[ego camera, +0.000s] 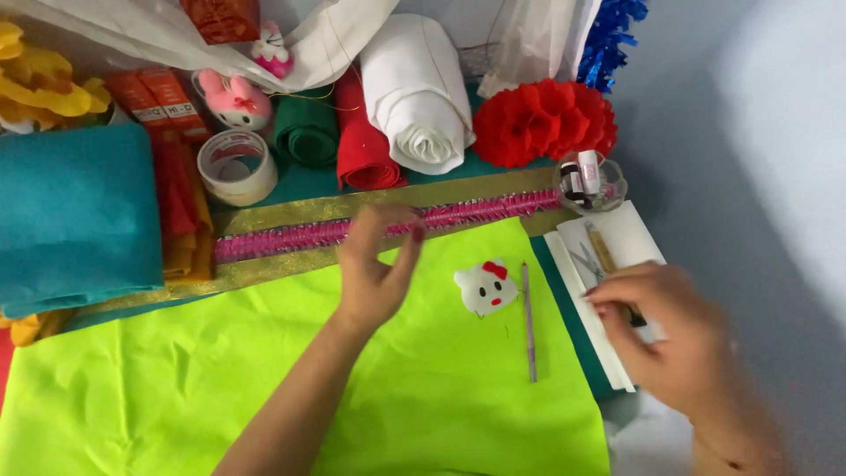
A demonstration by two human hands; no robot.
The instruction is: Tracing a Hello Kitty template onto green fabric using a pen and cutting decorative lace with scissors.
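Your right hand (674,330) is motion-blurred, so its finger positions cannot be read; it covers part of the white paper stack (630,231) and hides the lower end of whatever lies there. Your left hand (377,269) hides a section of the pink fringe trim (291,238). The yellow flower shapes (35,75) are cut off by the left edge. The contents of the small glass bowl (592,183) are too small to identify.
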